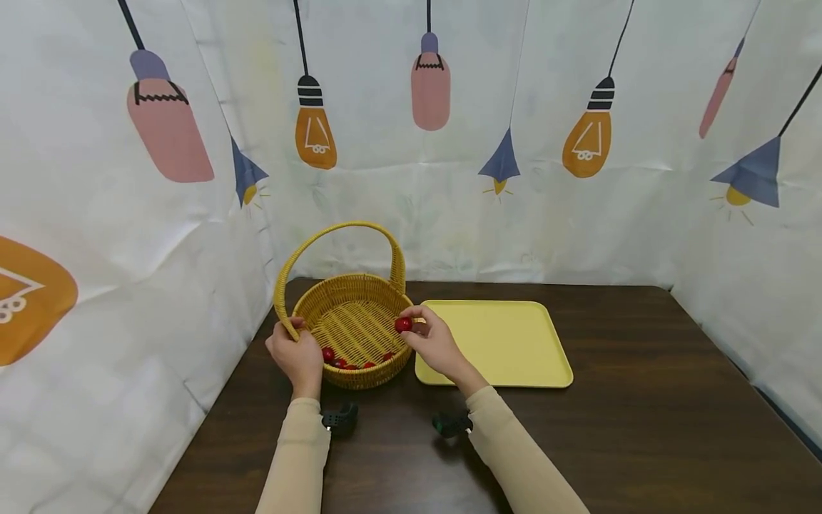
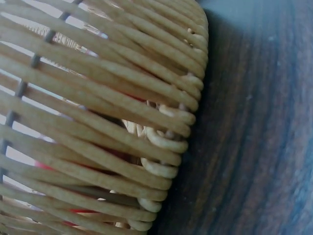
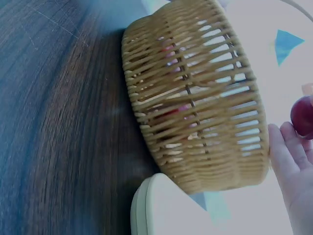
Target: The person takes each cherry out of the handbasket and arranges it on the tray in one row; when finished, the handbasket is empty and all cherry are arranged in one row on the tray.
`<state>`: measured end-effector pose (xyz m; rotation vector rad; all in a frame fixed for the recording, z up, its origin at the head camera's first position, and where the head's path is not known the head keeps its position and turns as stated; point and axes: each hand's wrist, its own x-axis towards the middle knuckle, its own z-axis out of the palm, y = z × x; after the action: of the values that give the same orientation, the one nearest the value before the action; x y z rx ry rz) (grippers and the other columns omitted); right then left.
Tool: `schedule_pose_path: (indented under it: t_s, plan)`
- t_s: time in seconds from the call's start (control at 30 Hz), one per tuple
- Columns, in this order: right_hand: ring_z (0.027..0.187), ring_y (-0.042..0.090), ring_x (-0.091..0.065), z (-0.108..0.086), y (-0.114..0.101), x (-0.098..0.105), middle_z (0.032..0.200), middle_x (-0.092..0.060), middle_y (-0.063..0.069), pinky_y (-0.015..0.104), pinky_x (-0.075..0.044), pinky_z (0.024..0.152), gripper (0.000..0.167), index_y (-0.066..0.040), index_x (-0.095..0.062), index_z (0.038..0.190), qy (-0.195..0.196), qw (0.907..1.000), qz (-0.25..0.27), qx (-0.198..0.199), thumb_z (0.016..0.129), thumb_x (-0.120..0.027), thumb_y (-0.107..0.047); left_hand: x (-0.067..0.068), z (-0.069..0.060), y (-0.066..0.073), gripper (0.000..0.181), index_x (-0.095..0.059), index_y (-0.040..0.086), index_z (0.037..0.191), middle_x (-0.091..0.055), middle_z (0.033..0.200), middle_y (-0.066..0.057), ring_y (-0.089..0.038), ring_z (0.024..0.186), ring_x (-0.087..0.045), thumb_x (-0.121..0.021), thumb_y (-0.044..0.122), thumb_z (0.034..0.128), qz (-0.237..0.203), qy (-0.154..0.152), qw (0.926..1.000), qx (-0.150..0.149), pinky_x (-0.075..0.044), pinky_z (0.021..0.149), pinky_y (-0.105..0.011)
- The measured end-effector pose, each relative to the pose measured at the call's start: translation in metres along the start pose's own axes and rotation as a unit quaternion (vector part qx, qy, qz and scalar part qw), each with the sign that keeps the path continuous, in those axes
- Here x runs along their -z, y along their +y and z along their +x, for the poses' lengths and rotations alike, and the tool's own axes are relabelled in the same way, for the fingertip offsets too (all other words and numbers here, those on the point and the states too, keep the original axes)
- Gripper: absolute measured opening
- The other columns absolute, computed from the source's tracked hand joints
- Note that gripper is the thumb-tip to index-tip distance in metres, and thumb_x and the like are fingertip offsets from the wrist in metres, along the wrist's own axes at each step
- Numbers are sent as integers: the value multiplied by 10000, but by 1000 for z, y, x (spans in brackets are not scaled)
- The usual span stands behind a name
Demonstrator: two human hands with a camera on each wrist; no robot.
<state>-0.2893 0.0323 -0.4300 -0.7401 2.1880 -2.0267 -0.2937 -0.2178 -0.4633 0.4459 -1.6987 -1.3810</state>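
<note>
Wicker basket (image 1: 367,377): left hand (image 1: 298,358) grips it near handle (image 1: 397,271), fingers partly hidden; red fruit (image 1: 403,324): right hand (image 1: 438,345) pinches it at basket's right side; other fruits (image 1: 328,354): inside, partly hidden

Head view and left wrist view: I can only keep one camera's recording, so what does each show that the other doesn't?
Only the head view shows the left hand, the right hand pinching a cherry-like red fruit, the arched handle, the yellow tray and the lamp-patterned backdrop.

Only the left wrist view shows the outer weave close up, with red patches through its gaps.

Both show the wicker basket and the dark wood-grain tabletop.
</note>
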Motion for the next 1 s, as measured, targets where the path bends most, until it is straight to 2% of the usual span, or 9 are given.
schedule_pose_path:
  t_s: [0.17,0.23,0.37,0.47,0.53,0.67,0.77,0.87,1.0]
  plan:
    - [1088,455,-559,-8,-4,13,1308,-467,296,407,-535,850,361,68,-473,1303,230,9982,349,423,956,-558,15,0,0,1,134,-595,10,934,-539,965,-193,-212,989,-406,-494,-49,869,-60,-60,10000,52,-338,858,-377]
    - [1056,467,-562,-8,-2,18,1294,-463,298,399,-544,826,398,35,-465,1344,366,9970,426,539,958,-556,15,0,0,2,130,-594,11,933,-539,969,-194,-218,998,-408,-496,-47,870,-44,-63,10000,62,-341,866,-386]
    - [977,294,-625,-7,11,29,1295,-484,260,343,-550,791,421,-14,-486,1377,619,9952,476,595,963,-564,-15,-1,0,4,130,-590,16,935,-518,970,-154,-241,1012,-414,-504,-55,869,-47,-90,9999,123,-346,877,-403]
    - [999,250,-627,-7,17,33,1316,-511,229,329,-546,811,382,14,-527,1332,790,9949,513,347,955,-578,-17,0,-1,3,131,-589,21,937,-508,971,-139,-237,1012,-414,-507,-58,872,-63,-99,9998,158,-345,878,-392]
    - [1055,322,-617,-8,20,35,1318,-522,222,322,-541,832,360,46,-538,1300,921,9942,523,191,947,-587,-8,1,-1,3,129,-589,22,939,-509,969,-142,-228,1000,-410,-508,-56,876,-45,-101,9998,164,-341,867,-380]
    - [1135,494,-553,-7,30,41,1279,-548,198,371,-530,876,313,45,-570,1235,1201,9917,443,-93,927,-612,6,0,0,3,130,-591,20,938,-518,968,-161,-220,983,-408,-502,-51,876,-6,-91,9999,136,-332,851,-363]
    - [1142,480,-562,-7,36,45,1265,-547,207,396,-525,885,281,43,-585,1204,1314,9901,392,-301,924,-606,26,-1,1,3,132,-593,21,939,-515,966,-146,-216,983,-411,-503,-51,875,-17,-89,9999,131,-334,850,-359]
    - [1101,434,-602,-9,43,46,1253,-538,214,388,-536,861,330,41,-578,1249,1409,9881,236,-568,920,-612,24,0,1,3,128,-596,22,940,-520,959,-139,-217,983,-413,-510,-47,875,-37,-92,9999,128,-335,852,-356]
    - [990,321,-662,-12,54,44,1233,-569,208,305,-544,763,415,-8,-584,1314,1553,9830,-390,-900,905,-656,-26,2,0,0,127,-596,17,940,-530,961,-158,-211,985,-413,-502,-41,876,7,-88,9999,139,-335,853,-351]
